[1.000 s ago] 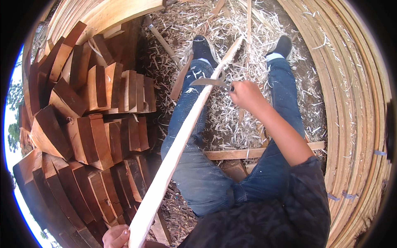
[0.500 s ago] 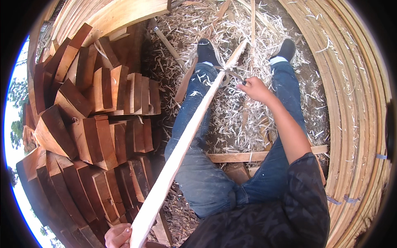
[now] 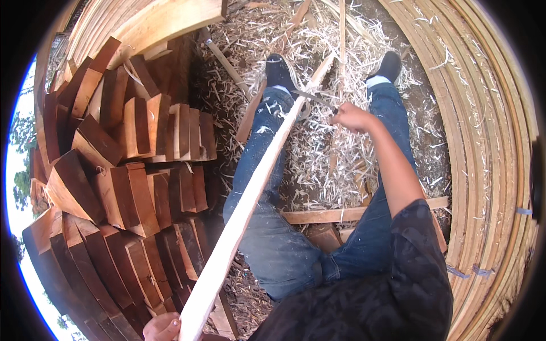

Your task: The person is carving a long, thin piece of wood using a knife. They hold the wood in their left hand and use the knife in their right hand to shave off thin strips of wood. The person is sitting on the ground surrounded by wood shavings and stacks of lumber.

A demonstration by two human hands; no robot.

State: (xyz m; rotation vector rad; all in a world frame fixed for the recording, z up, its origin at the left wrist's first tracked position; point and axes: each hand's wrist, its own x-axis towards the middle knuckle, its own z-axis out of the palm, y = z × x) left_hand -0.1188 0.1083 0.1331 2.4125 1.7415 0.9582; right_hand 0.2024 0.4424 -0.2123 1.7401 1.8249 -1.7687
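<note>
A long, pale wooden strip (image 3: 250,199) runs slantwise from the lower left, over my left thigh, to the shavings between my shoes. My left hand (image 3: 162,328) is closed around its thick near end, partly cut off by the lower edge of the view. In my right hand (image 3: 354,118), fingers wrapped round the handle, is a knife (image 3: 319,100). Its blade lies across the strip toward the narrow far end, beside my left shoe (image 3: 276,69).
Stacked brown wood blocks (image 3: 114,196) rise on the left. Long bundled wooden strips (image 3: 472,142) curve along the right. Curly wood shavings (image 3: 318,165) cover the ground between my legs, and a wooden bar (image 3: 358,214) lies crosswise near my knees.
The view has shifted slightly. The knife blade now reaches farther past the strip's left side, and the curled shavings bunched around it have mostly come away. My left hand keeps its hold.
</note>
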